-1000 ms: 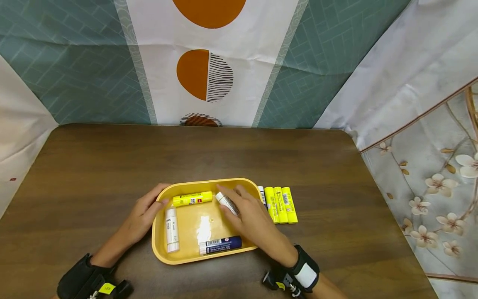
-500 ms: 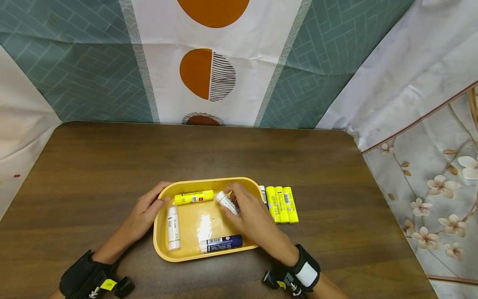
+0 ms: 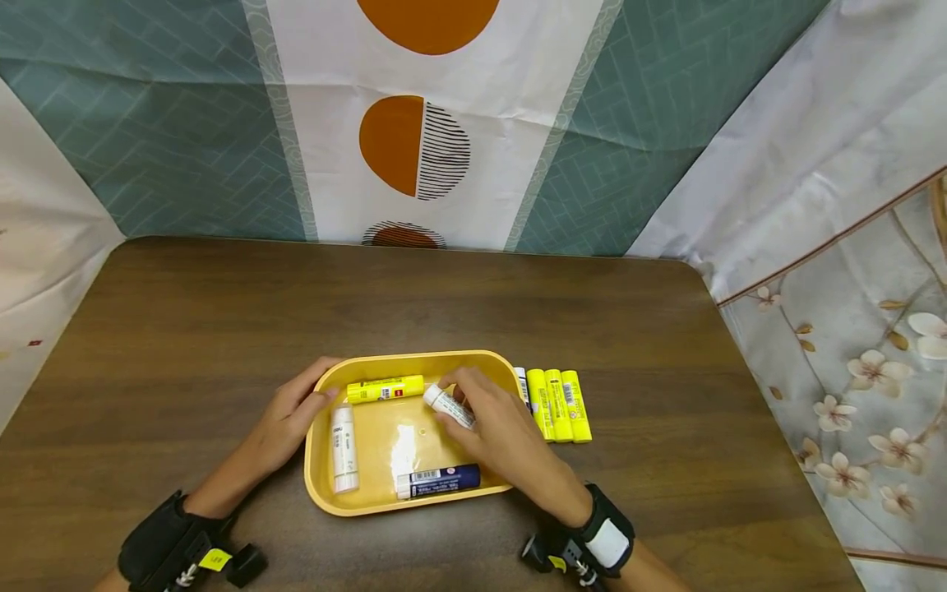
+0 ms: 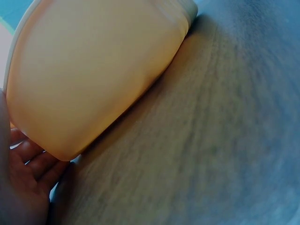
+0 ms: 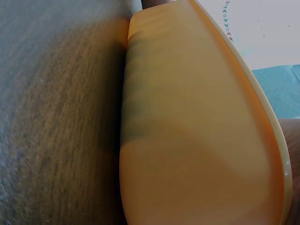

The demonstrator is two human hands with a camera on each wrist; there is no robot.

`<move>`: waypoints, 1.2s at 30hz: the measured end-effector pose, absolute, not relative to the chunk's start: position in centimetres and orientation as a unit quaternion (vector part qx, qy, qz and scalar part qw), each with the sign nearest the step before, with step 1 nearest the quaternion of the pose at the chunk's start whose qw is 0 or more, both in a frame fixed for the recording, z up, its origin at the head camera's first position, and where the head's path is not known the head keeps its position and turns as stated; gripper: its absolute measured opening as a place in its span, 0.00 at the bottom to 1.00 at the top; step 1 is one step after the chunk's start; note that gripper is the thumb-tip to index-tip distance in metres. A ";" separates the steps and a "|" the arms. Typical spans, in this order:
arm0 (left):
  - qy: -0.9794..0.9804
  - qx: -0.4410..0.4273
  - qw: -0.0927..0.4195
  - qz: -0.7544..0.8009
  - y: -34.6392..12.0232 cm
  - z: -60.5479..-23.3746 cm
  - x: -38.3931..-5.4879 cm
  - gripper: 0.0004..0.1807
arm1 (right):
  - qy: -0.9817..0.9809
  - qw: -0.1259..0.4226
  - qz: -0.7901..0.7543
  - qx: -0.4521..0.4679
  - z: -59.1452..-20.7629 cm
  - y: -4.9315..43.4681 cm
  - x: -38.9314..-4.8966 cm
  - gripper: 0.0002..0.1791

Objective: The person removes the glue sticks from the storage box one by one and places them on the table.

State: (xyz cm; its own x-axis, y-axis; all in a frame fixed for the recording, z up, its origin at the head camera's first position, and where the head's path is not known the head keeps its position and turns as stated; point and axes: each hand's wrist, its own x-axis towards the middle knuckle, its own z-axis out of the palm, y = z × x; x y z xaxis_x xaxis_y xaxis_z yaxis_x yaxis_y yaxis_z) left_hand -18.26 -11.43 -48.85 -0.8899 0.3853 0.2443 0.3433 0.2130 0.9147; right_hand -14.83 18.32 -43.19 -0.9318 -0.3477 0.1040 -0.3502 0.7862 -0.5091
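A yellow plastic tray (image 3: 385, 437) stands on the table. My left hand (image 3: 284, 421) grips its left end, thumb over the rim; in the left wrist view, the fingers (image 4: 40, 164) lie against the outside wall. Inside the tray's right part, my right hand (image 3: 510, 434) pinches a small white glue stick (image 3: 447, 405), its white end pointing up and left. Along the back wall lies a yellow glue stick (image 3: 385, 390), with a white glue stick (image 3: 344, 448) down the left side and a navy glue stick (image 3: 444, 480) near the front. The right wrist view shows only the tray's outer wall (image 5: 197, 117).
Right of the tray, several yellow glue sticks (image 3: 556, 405) lie side by side in a row. A white-ended dark stick (image 3: 521, 385) lies between them and the tray, partly hidden. The brown wooden table (image 3: 414, 304) reaches back to a patterned curtain (image 3: 481, 148).
The white end of the glue stick in my right hand has shifted slightly down within the tray. My left hand keeps its hold on the rim. The head view has shifted a little.
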 end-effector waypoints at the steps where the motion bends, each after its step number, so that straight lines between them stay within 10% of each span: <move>1: 0.779 0.233 0.015 0.582 -11.5 -48.8 -18.2 0.19 | -0.945 0.001 0.270 0.187 -43.1 18.3 -14.8 0.20; 36: 0.773 0.236 0.021 0.589 -11.5 -48.8 -18.1 0.18 | -0.940 0.009 0.284 0.187 -43.3 18.3 -14.8 0.18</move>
